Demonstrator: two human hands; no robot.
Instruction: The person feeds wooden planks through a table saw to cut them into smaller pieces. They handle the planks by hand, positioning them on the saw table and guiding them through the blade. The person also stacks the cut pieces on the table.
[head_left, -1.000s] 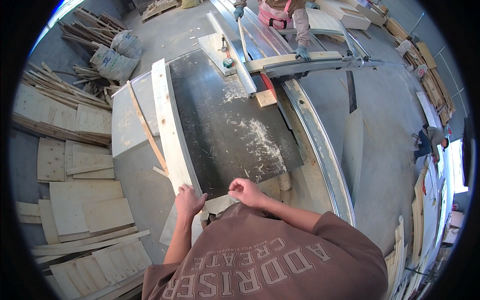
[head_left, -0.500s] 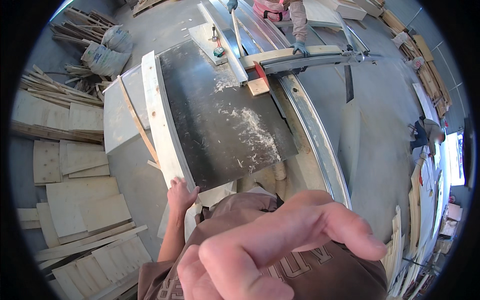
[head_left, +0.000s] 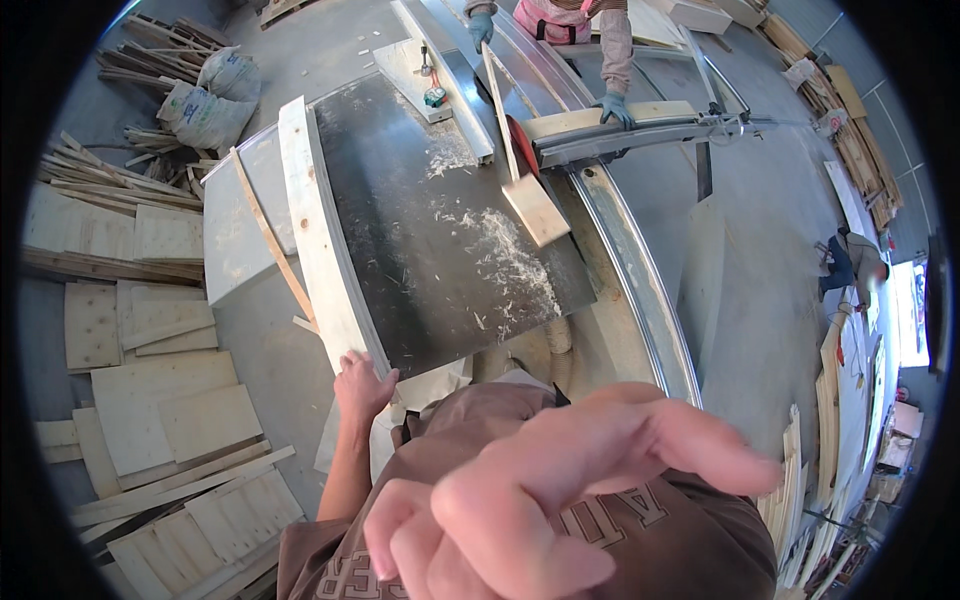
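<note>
My left hand [head_left: 363, 386] grips the near end of a long pale board [head_left: 318, 225], its fingers bent over the wood. The board lies along the left edge of the dark saw table [head_left: 400, 270], with more boards seemingly stacked beneath it. Close to the camera, my right hand [head_left: 540, 490] is raised in front of my brown shirt. Its fingers are loosely bent and apart, with nothing visible in them. On the table, a short wooden block [head_left: 536, 211] lies beside the red saw blade [head_left: 522, 146], touched by the end of a thin wooden stick [head_left: 497, 105].
Across the saw, a co-worker's gloved hand [head_left: 481, 28] holds the stick; the other glove [head_left: 614, 108] presses a board [head_left: 655, 110] at the crossbar. Sawdust [head_left: 510, 260] covers part of the table. Wood panels [head_left: 160, 400] lie at left; another person [head_left: 850, 270] is at far right.
The block has slid toward me and turned, away from the blade, with the co-worker's stick following. The co-worker's board has shifted right. My left hand stays put; my right hand has moved slightly.
</note>
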